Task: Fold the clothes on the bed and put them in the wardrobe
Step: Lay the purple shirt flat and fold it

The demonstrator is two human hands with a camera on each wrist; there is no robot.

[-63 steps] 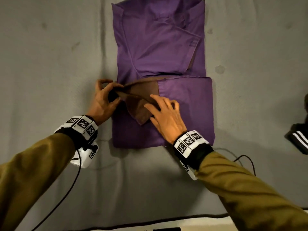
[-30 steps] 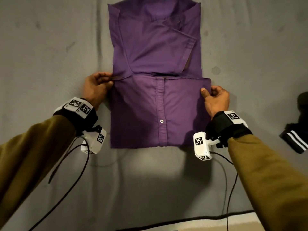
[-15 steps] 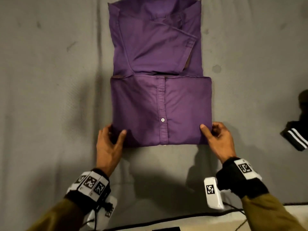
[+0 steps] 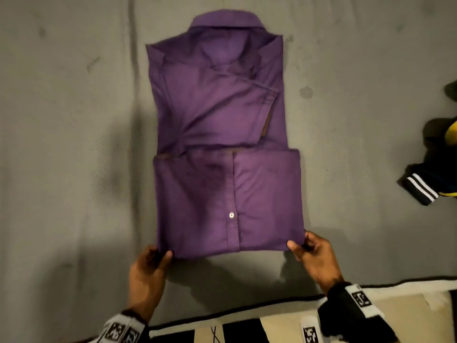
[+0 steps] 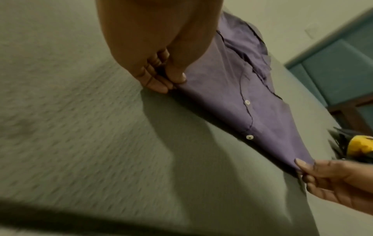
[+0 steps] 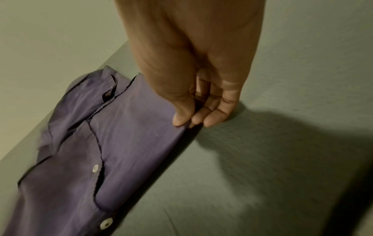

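Observation:
A purple button-up shirt (image 4: 222, 144) lies partly folded on the grey bed, collar at the far end and its lower part doubled up toward me. My left hand (image 4: 158, 256) pinches the near left corner of the folded edge, thumb on top; the left wrist view shows the shirt (image 5: 232, 103) between thumb and fingers (image 5: 159, 86) of the left hand (image 5: 171, 81). My right hand (image 4: 300, 243) pinches the near right corner, seen close in the right wrist view as thumb and fingers (image 6: 214, 118) of the right hand (image 6: 187, 123) closing on the cloth (image 6: 121, 135). The near edge is lifted slightly.
A dark garment with white stripes and yellow trim (image 4: 430, 184) lies at the right edge of the bed. The grey bedcover (image 4: 74, 169) spreads widely on both sides. The bed's near edge with a dark piping (image 4: 247, 310) runs just below my wrists.
Both hands slid from the upper fold line down to the shirt's near corners and now pinch them. The view shifted so the collar shows.

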